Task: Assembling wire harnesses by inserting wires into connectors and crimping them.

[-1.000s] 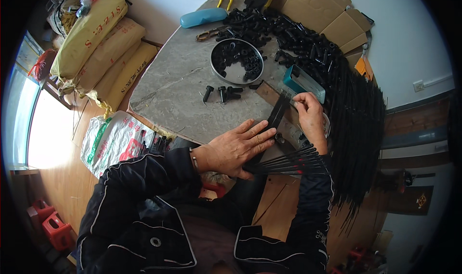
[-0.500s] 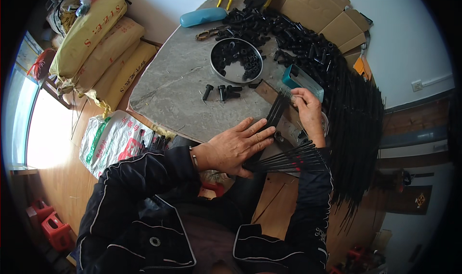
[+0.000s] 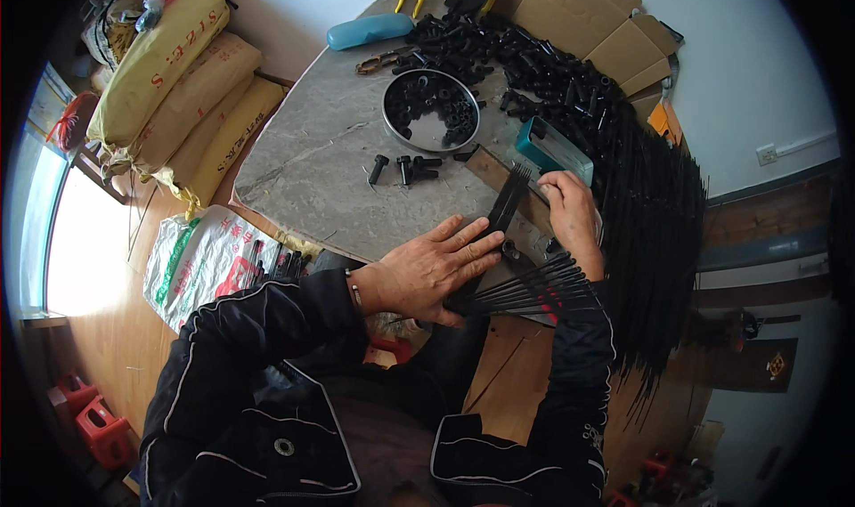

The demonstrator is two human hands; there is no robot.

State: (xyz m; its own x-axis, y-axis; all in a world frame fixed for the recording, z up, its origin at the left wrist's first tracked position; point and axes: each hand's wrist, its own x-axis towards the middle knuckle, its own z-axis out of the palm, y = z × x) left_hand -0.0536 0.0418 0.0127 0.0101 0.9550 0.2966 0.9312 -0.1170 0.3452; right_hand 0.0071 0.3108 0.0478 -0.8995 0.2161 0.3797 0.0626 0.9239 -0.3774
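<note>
My left hand (image 3: 438, 267) lies with fingers outstretched across a bundle of thin black rods (image 3: 508, 206), pressing it down at the table's near edge. The bundle's fine tips point away from me, over a flat brown board (image 3: 485, 170). Below my left fingers, more thin black rods (image 3: 525, 289) fan out to the right, over my right wrist. My right hand (image 3: 573, 215) is just right of the tips, its fingers curled in and thumb and forefinger pinched together. Whatever they may hold is too small to make out.
On the grey table (image 3: 303, 155) stand a round metal tin (image 3: 388, 126) of small black rings and a teal box (image 3: 570, 158). Black tubular parts (image 3: 552, 71) heap behind, and long black rods (image 3: 655, 240) hang over the right edge. Several black bolt-like pieces (image 3: 405, 170) lie near the tin.
My right fingertips have drawn slightly right, away from the rod tips. My left hand stays on the bundle. The whole view has shifted a little.
</note>
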